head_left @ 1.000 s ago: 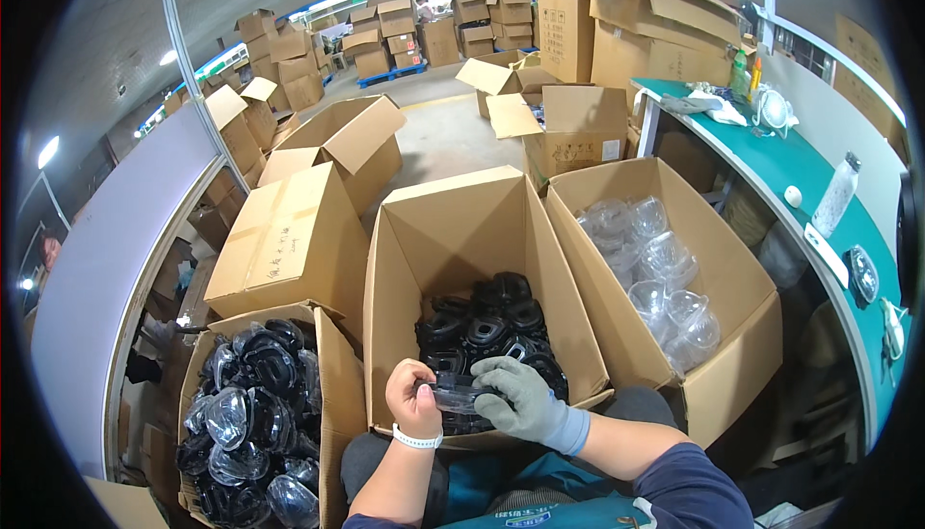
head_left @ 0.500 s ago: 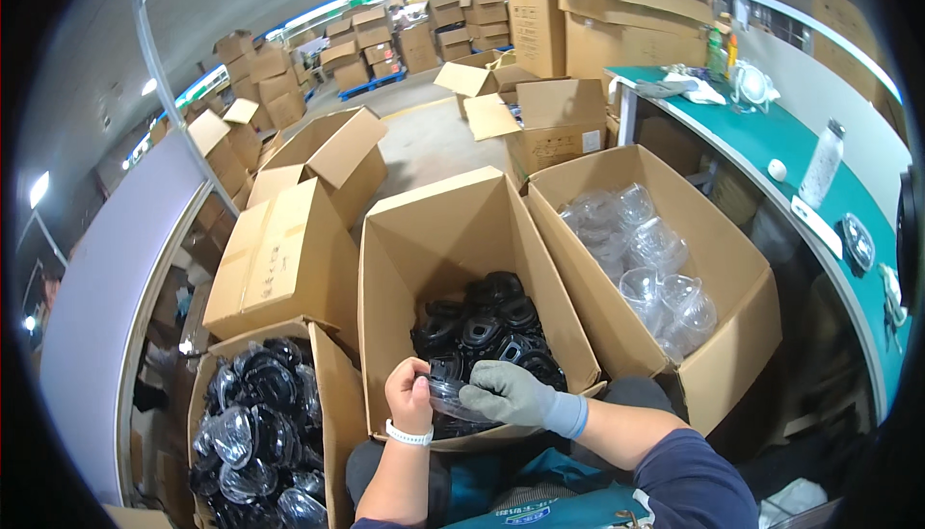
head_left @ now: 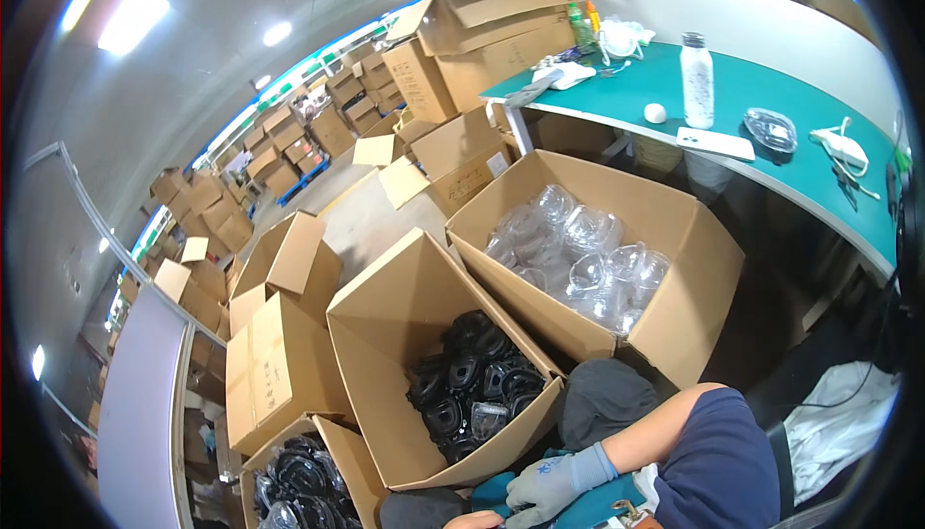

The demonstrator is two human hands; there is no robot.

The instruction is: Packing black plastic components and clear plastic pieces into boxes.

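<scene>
My right hand (head_left: 556, 487), in a grey glove, is low over my lap at the lower edge, its fingers curled downward. Whatever they close on is hidden. Beside it my bare left hand (head_left: 474, 519) barely shows, cut off by the picture's edge, so its fingers cannot be read. Just beyond my knees stands an open carton (head_left: 385, 298) partly filled with black moulded plastic parts (head_left: 467, 375). To its right, another open carton (head_left: 711, 274) holds clear plastic shells (head_left: 588, 254). At the lower left, a third carton (head_left: 349, 452) contains black parts with clear plastic (head_left: 299, 486).
A green-topped table (head_left: 617, 95) runs along the right, bearing a white bottle (head_left: 697, 81), a phone (head_left: 715, 144), a clear-and-black plastic piece (head_left: 770, 130) and a white cord (head_left: 843, 148). A closed carton (head_left: 275, 370) and a pale panel (head_left: 140, 413) stand left. Stacked cartons fill the background.
My view has swung right toward the table. Both hands have dropped from over the middle carton to my lap, and the clear plastic piece between them is out of sight.
</scene>
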